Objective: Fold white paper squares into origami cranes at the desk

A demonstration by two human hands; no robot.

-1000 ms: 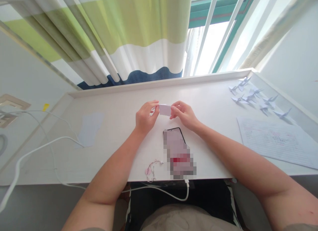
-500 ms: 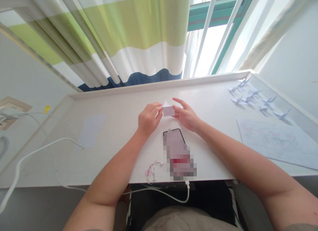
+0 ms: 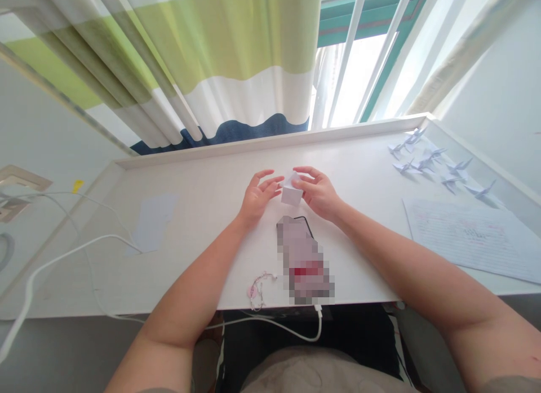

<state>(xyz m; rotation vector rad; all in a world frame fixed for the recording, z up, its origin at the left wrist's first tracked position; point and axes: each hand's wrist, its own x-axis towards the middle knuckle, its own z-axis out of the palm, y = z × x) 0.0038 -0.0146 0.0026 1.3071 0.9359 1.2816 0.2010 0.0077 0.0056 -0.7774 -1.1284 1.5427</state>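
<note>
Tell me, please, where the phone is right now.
In the head view, the phone lies near the front edge of the desk, right of the pink trinket and below the folded paper in the right hand.

Over the middle of the white table (image 3: pixel 203 213), the right hand (image 3: pixel 318 191) pinches a small folded paper (image 3: pixel 291 197); the left hand (image 3: pixel 260 196), fingers loosely spread, is just beside it, contact unclear. Between them and the near edge lies a pixelated phone (image 3: pixel 302 258), with a beaded strap (image 3: pixel 256 291) to its left at that edge. Folded paper birds (image 3: pixel 426 162) cluster by the far right corner, handwritten sheets (image 3: pixel 469 235) lie toward the near right corner, and pale paper (image 3: pixel 152 221) lies toward the left edge.
</note>
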